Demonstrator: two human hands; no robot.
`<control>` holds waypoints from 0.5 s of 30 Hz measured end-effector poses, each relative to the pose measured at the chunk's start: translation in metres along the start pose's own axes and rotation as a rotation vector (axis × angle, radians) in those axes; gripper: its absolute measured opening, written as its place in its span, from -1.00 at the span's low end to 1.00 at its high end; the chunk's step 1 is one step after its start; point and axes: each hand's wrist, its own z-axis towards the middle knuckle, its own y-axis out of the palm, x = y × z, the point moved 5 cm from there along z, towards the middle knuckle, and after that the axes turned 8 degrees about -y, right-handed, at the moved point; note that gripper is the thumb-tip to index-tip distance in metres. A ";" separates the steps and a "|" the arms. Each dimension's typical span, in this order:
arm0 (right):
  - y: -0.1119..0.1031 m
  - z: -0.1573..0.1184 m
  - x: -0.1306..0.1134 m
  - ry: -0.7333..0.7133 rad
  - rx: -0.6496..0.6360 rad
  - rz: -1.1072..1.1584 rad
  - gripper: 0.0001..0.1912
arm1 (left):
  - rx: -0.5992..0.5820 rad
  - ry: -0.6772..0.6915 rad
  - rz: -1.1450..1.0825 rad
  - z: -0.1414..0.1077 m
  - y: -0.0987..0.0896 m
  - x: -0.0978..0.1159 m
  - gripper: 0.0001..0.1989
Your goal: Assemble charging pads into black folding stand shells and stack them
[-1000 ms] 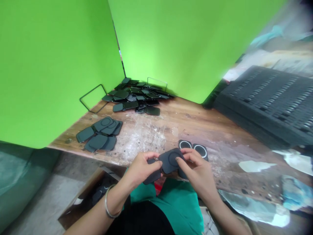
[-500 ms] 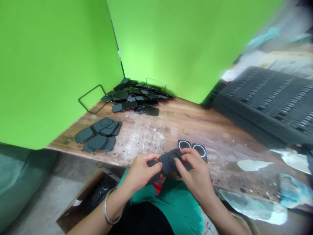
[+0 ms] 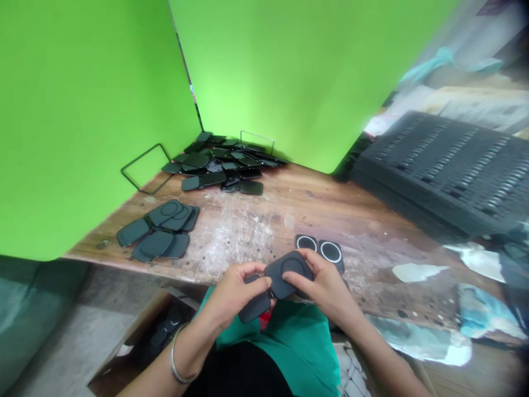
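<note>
Near the table's front edge I hold a dark grey folding wireless charger (image 3: 278, 274), its two flat panels opened out and joined by a hinge. My left hand (image 3: 231, 295) is closed on it around the hinge, thumb on top. Closed on the right-hand panel is my right hand (image 3: 326, 284), with the thumb lying over the round ring mark. Just beyond that hand, pads with white rings (image 3: 331, 252) lie on the wood, partly covered by my fingers. To the left rests a small group of similar opened chargers (image 3: 154, 242).
A large heap of dark chargers (image 3: 223, 160) fills the back corner against green panels (image 3: 297, 71). Thin wire frames (image 3: 141, 168) stand beside it. A black slotted foam block (image 3: 438, 171) occupies the right. Below the left edge is an open carton (image 3: 124, 353) holding dark parts.
The charger in my hands has turned so that its left panel shows more fully. My right fingers have shifted slightly on the ringed panel. The view has moved a little to the right.
</note>
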 end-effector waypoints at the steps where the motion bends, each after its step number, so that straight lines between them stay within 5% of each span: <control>1: 0.003 0.000 0.000 0.006 0.017 0.075 -0.70 | -0.023 0.020 0.018 0.001 0.002 0.000 -0.64; 6: 0.006 0.003 0.002 -0.009 0.132 0.005 -0.55 | -0.029 0.147 0.183 0.003 0.017 -0.009 -0.70; 9: 0.006 0.002 0.018 0.136 0.157 0.065 -0.48 | 0.065 0.199 0.268 0.009 0.017 -0.014 -0.66; 12: 0.002 -0.002 0.038 0.334 0.138 0.200 -0.39 | 0.305 0.285 0.415 0.011 -0.014 -0.004 -0.52; 15: -0.021 -0.010 0.041 0.311 0.157 0.278 -0.31 | 0.700 0.377 0.613 -0.009 -0.068 0.026 -0.52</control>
